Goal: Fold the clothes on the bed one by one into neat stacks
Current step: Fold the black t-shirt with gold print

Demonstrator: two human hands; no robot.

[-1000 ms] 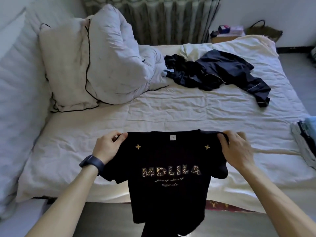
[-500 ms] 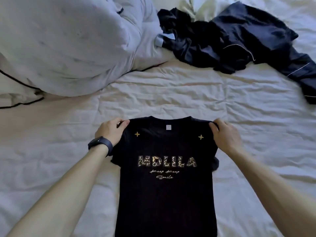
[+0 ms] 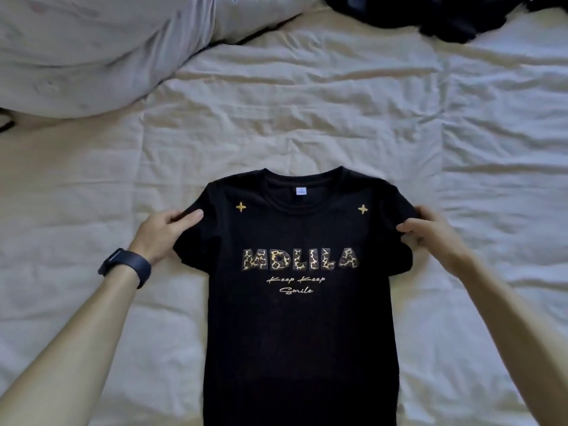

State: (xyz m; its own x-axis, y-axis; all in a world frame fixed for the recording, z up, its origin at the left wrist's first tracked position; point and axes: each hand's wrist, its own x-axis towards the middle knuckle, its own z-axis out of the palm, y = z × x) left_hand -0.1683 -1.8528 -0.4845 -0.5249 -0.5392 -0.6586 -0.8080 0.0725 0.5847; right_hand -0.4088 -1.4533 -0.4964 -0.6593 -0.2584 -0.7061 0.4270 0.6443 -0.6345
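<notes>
Two hands, left hand (image 3: 167,232) and right hand (image 3: 430,233), pinch one black T-shirt (image 3: 299,318) on the bed (image 3: 307,118).

Two arms reach in from about seven and five o'clock, both bare to the picture's edge. A broad, matte dark navy watch band (image 3: 126,265) with a paler sheen along its outer edge wraps the wrist behind the left hand (image 3: 163,233).

Both hands, left hand (image 3: 163,233) and right hand (image 3: 430,233), apparently pinch the black T-shirt (image 3: 299,327).
</notes>
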